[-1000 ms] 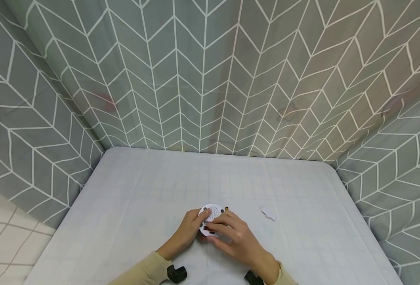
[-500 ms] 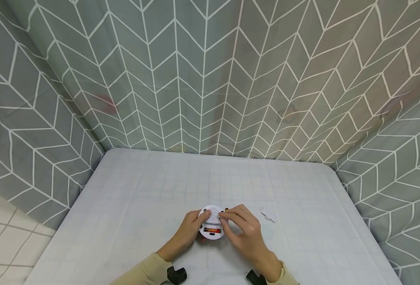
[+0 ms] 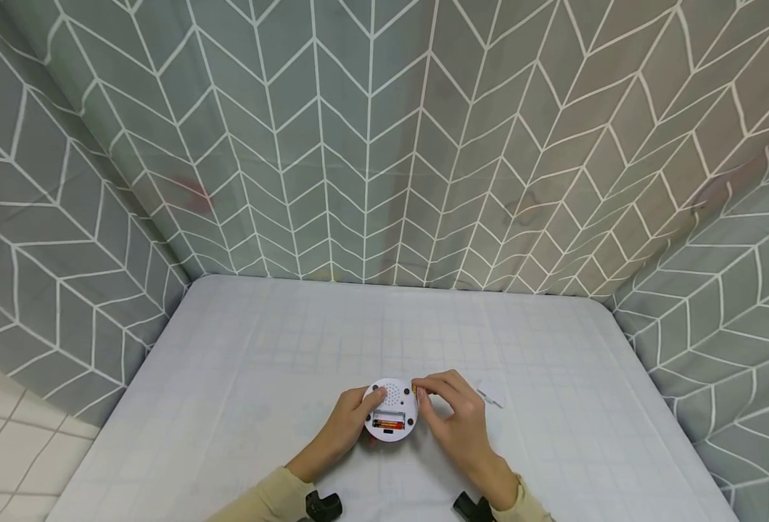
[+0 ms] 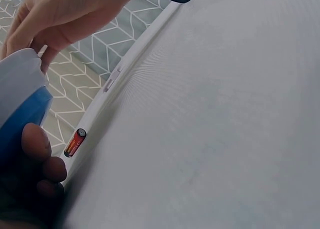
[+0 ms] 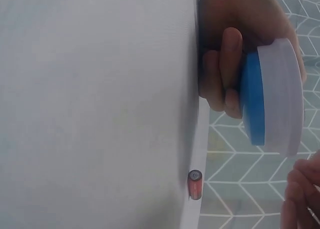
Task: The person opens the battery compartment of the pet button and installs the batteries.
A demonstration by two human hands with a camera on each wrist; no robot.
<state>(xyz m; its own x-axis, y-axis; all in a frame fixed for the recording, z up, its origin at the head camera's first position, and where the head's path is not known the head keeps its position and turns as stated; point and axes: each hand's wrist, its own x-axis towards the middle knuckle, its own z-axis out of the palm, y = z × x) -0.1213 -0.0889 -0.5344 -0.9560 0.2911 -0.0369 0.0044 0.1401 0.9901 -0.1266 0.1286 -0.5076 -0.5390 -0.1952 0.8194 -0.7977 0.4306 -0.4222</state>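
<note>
My left hand (image 3: 348, 415) grips a round white and blue battery-powered device (image 3: 397, 394), its thumb lying on the white face beside a patch of small holes. The face's battery compartment is uncovered, and a red and black battery (image 3: 388, 425) lies in its lower part. Beside the device's right edge is my right hand (image 3: 459, 413), fingers bent loosely, thumb and forefinger close together; no object shows between them in the right wrist view. Another red and black battery (image 5: 195, 184) lies on the table, largely covered by the right fingertips in the head view.
A small white cover-like piece (image 3: 489, 399) lies on the white-covered table (image 3: 280, 326), just right of the right hand. Black wrist-worn devices (image 3: 323, 505) are at both wrists. Patterned curtains (image 3: 371, 145) border the table's back and sides.
My right fingers have drawn back from the battery compartment, baring the battery in it, and moved right and up past the device's edge. The left hand keeps its grip almost unmoved.
</note>
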